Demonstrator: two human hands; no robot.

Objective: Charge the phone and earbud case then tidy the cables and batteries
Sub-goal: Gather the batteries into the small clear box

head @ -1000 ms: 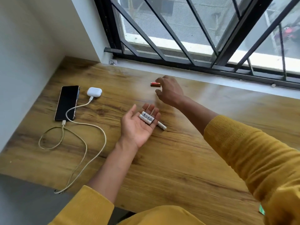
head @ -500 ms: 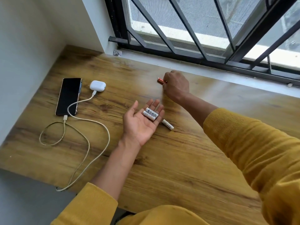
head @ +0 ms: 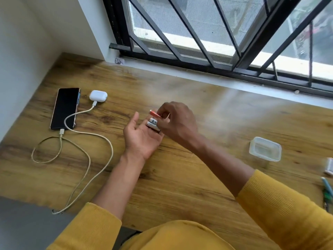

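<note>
My left hand (head: 142, 139) lies palm up on the wooden table (head: 180, 177) with white batteries (head: 152, 123) resting across its fingers. My right hand (head: 177, 121) hovers just over those fingers and pinches a red battery (head: 155, 113) by one end. A black phone (head: 65, 108) lies at the left with a beige cable (head: 61, 136) plugged into its bottom. Beside it sits a white earbud case (head: 98, 95) with a white cable (head: 86, 111) plugged in. Both cables trail loosely to the table's front edge.
A clear plastic container (head: 264, 148) stands on the table at the right. Small items lie at the far right edge: a white object (head: 328, 166) and a green-blue tool (head: 327, 190). A barred window (head: 216, 33) runs along the back; a white wall (head: 18, 51) is at the left.
My right hand picked up the red battery near the window sill and brought it back over my left palm. The white battery that lay on the table beside my left hand is no longer visible.
</note>
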